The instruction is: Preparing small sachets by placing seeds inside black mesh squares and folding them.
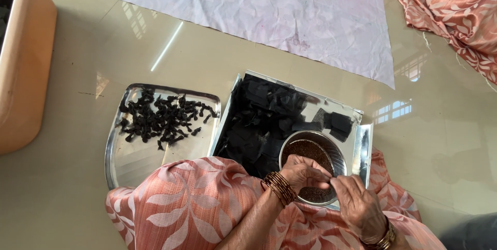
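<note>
My left hand (303,173), with several thin bangles at the wrist, and my right hand (357,206) meet fingertip to fingertip over a round steel bowl (339,151) of dark brown seeds (308,151). Both hands pinch a small dark piece between them, mostly hidden by the fingers. The bowl stands in a shiny steel tray (362,146) piled with black cloth squares (264,120). To the left, a second steel tray (129,156) holds several small black twisted bundles (163,118).
Both trays rest on a glossy beige tiled floor (77,198) in front of my lap, which is draped in peach floral fabric (181,203). A pale pink cloth (269,6) lies beyond, more floral fabric (455,6) at top right, and an orange tub (23,63) at left.
</note>
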